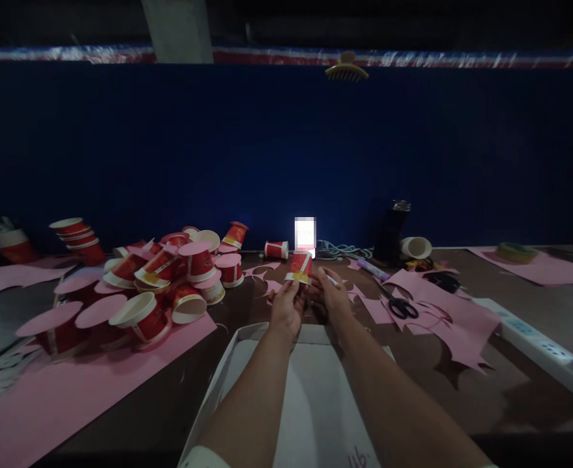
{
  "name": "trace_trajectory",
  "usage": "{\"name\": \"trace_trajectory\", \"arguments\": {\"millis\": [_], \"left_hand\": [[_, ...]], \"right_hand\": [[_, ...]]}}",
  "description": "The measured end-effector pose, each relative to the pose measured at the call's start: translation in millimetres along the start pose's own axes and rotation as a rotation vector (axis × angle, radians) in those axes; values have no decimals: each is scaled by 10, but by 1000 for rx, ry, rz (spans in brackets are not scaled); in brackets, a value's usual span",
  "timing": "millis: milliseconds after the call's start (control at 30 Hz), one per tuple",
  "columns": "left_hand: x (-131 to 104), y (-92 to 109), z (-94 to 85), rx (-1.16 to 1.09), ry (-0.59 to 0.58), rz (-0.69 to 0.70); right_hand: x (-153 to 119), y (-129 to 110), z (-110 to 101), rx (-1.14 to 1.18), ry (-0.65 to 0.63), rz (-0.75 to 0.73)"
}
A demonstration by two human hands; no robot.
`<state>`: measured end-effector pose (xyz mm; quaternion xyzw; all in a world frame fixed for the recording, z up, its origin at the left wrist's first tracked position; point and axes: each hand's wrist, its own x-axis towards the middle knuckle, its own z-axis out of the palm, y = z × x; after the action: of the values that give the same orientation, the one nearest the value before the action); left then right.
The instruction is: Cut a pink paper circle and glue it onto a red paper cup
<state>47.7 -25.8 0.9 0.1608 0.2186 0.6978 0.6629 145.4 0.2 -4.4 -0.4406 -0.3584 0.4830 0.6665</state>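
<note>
A red paper cup [299, 267] is being pinched above the surface [247, 312] by the left hand [286, 309] while a small white stick [334, 281] is being gripped by the right hand [332, 296], so the thin cup could be squashed.

A dim room — a tall dark-blue partition [267, 149] stands along the back of the brown worktop [462, 390], topped by a shiny red-and-white strip [413, 58]. A pale pillar [177, 29] rises behind it; beyond lies darkness.
</note>
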Motion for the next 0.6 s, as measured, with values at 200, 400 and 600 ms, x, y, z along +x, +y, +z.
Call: {"name": "trace_trajectory", "arguments": {"millis": [200, 400, 600], "left_hand": [[-46, -2, 33, 63, -44, -51], [-79, -28, 49, 130, -60, -117], [-106, -41, 78, 138, -53, -143]], "right_hand": [[-24, -9, 31, 100, -84, 25], [15, -71, 14, 77, -79, -1], [0, -120, 28, 45, -92, -64]]}}
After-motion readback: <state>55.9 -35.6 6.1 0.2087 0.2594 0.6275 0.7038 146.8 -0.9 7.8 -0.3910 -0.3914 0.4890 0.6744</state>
